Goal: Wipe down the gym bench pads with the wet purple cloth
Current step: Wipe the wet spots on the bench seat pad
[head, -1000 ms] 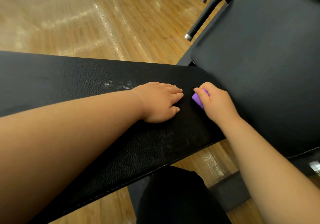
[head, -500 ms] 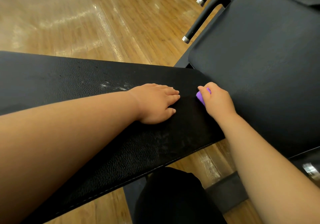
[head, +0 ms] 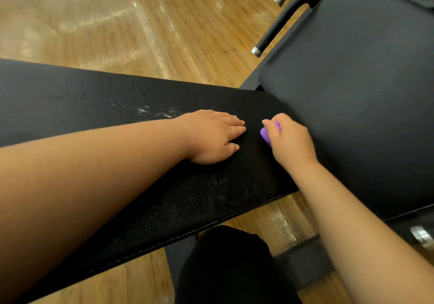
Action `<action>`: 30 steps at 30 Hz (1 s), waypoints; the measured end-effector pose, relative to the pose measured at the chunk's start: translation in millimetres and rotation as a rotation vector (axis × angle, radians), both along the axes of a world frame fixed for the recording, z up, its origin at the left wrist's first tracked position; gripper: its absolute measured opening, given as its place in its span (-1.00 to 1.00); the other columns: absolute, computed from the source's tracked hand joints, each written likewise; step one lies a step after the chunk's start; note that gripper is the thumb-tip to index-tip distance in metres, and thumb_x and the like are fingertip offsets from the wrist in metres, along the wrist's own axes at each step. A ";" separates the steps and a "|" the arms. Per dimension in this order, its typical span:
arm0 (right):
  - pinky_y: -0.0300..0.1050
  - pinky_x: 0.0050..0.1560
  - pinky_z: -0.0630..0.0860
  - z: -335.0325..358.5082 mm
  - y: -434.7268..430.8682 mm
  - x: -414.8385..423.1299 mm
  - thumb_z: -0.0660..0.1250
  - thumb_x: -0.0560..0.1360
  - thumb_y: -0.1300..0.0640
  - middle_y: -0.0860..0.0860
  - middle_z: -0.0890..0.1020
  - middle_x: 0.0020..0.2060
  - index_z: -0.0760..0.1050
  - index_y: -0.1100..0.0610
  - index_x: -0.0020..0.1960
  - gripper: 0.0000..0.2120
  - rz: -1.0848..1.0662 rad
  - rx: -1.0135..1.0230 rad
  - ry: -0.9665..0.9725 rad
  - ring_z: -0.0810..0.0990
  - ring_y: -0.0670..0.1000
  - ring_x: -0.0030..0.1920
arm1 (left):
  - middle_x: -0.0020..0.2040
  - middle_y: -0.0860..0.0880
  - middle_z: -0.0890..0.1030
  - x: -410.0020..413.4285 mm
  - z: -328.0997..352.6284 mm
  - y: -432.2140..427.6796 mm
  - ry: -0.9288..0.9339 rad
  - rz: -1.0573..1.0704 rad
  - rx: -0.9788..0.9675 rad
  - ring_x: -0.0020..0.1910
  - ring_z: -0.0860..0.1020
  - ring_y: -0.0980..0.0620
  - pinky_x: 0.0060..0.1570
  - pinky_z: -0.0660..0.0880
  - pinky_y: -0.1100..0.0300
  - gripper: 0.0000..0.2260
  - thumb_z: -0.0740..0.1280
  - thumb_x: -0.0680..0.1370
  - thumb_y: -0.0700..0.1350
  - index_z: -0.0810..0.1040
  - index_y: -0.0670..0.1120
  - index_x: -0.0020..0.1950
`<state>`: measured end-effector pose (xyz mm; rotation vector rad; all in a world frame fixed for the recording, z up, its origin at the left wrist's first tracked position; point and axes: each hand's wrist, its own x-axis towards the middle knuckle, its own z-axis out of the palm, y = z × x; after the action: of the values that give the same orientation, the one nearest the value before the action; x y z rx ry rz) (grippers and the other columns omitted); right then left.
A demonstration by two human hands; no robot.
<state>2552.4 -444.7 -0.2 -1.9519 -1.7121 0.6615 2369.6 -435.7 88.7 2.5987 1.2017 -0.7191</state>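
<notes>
Left hand: we see the left hand (head: 211,137) lying palm-down on the long bench pad (head: 94,101), fingers straight and close together, holding nothing.
Right hand: our right hand (head: 291,141) has its fingers and thumb curled round the purple cloth (head: 267,135), bunched small; only a bit of the cloth shows beside the thumb.
Cloth position: we note it pressed on the long bench pad near that pad's right end, just beside the left fingertips and close to the edge of the wide pad (head: 352,92).
Pad surfaces: both are black and grained; we record whitish smears (head: 143,110) on the long pad beyond the left wrist, and a fainter grey patch nearer us.
Wetness of cloth: we cannot tell.
Surroundings: we see a wooden floor (head: 117,22) and two black handles (head: 281,24) with metal caps beside the wide pad.
</notes>
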 end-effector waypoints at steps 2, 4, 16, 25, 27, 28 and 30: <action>-0.13 -0.29 0.35 4.6 -13.7 -5.7 0.16 0.62 -0.08 -0.09 0.49 -0.28 0.43 0.02 -0.08 -0.80 0.130 0.065 0.029 0.45 -0.09 -0.25 | 0.60 0.04 0.00 -0.2 -0.4 -0.1 0.006 0.006 0.002 0.57 -0.05 0.07 0.49 -0.09 0.16 -0.49 -0.03 0.68 0.09 -0.02 -0.02 0.60; -0.08 -0.21 0.39 1.3 -8.7 3.6 0.16 0.61 -0.09 -0.04 0.52 -0.23 0.46 0.02 -0.05 -0.79 0.153 0.052 0.043 0.47 -0.01 -0.20 | 0.60 0.04 -0.01 -0.1 0.0 -0.8 0.011 0.006 0.002 0.57 -0.05 0.06 0.50 -0.08 0.15 -0.49 -0.03 0.68 0.09 -0.02 -0.02 0.60; -0.09 -0.23 0.29 -4.9 -0.4 17.3 0.15 0.63 -0.07 -0.06 0.49 -0.27 0.44 0.06 -0.05 -0.77 0.129 0.028 0.015 0.46 0.01 -0.21 | 0.59 0.03 0.04 22.2 7.3 3.9 0.114 0.042 -0.023 0.56 -0.01 -0.01 0.48 0.04 0.03 -0.51 -0.03 0.68 0.11 0.04 0.00 0.60; -0.08 -0.20 0.29 -12.7 -6.4 18.7 0.13 0.63 -0.07 -0.04 0.47 -0.25 0.41 0.06 -0.07 -0.76 0.036 0.017 0.024 0.42 0.01 -0.22 | 0.60 0.01 -0.01 35.5 -19.6 4.6 0.014 0.034 0.015 0.57 -0.06 0.02 0.53 -0.10 0.10 -0.48 -0.04 0.68 0.11 -0.04 -0.03 0.60; -0.06 -0.18 0.31 -14.3 -8.9 23.5 0.15 0.62 -0.06 -0.03 0.50 -0.22 0.43 0.05 -0.08 -0.77 0.091 0.055 0.029 0.43 0.02 -0.18 | 0.60 0.01 -0.01 35.9 -20.9 6.0 0.019 0.019 0.034 0.57 -0.05 0.02 0.52 -0.09 0.11 -0.48 -0.04 0.68 0.11 -0.01 -0.04 0.60; -0.06 -0.15 0.33 -17.4 -2.7 29.5 0.14 0.63 -0.06 -0.01 0.51 -0.20 0.44 0.06 -0.07 -0.76 0.078 0.042 0.021 0.44 0.03 -0.16 | 0.60 0.01 -0.01 36.2 -21.1 6.3 0.018 0.014 0.037 0.57 -0.05 0.02 0.52 -0.08 0.11 -0.48 -0.04 0.68 0.11 -0.01 -0.05 0.60; -0.06 -0.12 0.33 -23.4 15.1 43.2 0.12 0.64 -0.06 0.04 0.52 -0.14 0.44 0.11 -0.04 -0.73 -0.035 -0.054 0.025 0.43 0.08 -0.12 | 0.60 0.01 0.00 36.3 -21.0 5.7 0.018 0.010 0.036 0.57 -0.05 0.02 0.51 -0.07 0.11 -0.48 -0.04 0.67 0.11 0.00 -0.04 0.60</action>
<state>2595.6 -429.5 -23.6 -1.9965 -1.6581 0.7231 2405.9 -430.0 67.7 2.6185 1.2437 -0.7271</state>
